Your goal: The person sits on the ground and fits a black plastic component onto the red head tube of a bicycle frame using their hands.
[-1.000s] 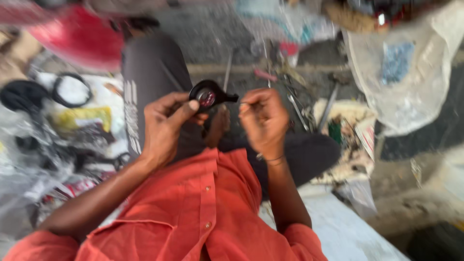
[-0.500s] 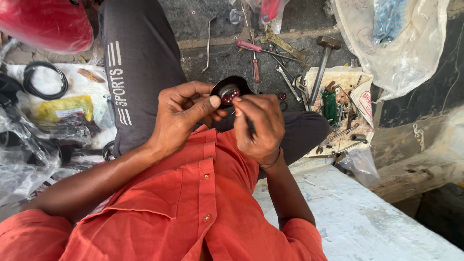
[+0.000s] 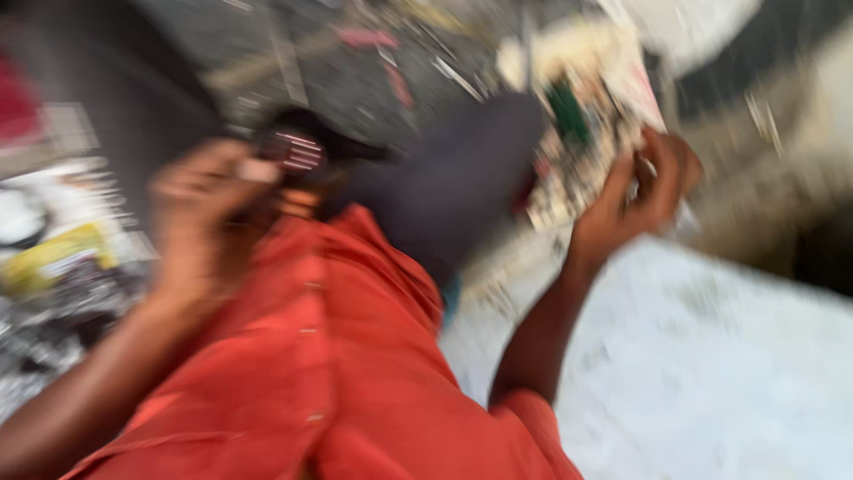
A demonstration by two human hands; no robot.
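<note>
Holding: the left hand (image 3: 209, 209) grips a small round black part (image 3: 298, 147) at chest height, in front of the orange shirt (image 3: 293, 382).
Small round black part: dark casing with a reddish, striped face turned up toward the camera; heavy blur hides any finer detail.
Left hand: fingers curled round the near edge of the part, thumb tip pressed beside its face; hand closed on it.
Right hand (image 3: 644, 191): stretched out to the right, well apart from the left hand and the part, over the litter (image 3: 577, 133) of tools and packets on the ground.
Right hand grip: fingers bent inward, half closed; something thin and pale shows at the fingertips, but blur leaves it unclear whether anything is held.
Dark trouser leg (image 3: 453, 178): lies between the two hands, the knee pointing away from the camera.
Left side: a yellow packet (image 3: 53, 262) and grey, shiny clutter on the ground beside the left forearm.
Litter: a green object (image 3: 569, 111) sits among pale papers just left of the right hand.
Lower right: a pale concrete slab (image 3: 711, 373) under the right arm.
Top of view: dark ground (image 3: 373, 62) with smeared reddish streaks; too blurred to name.
</note>
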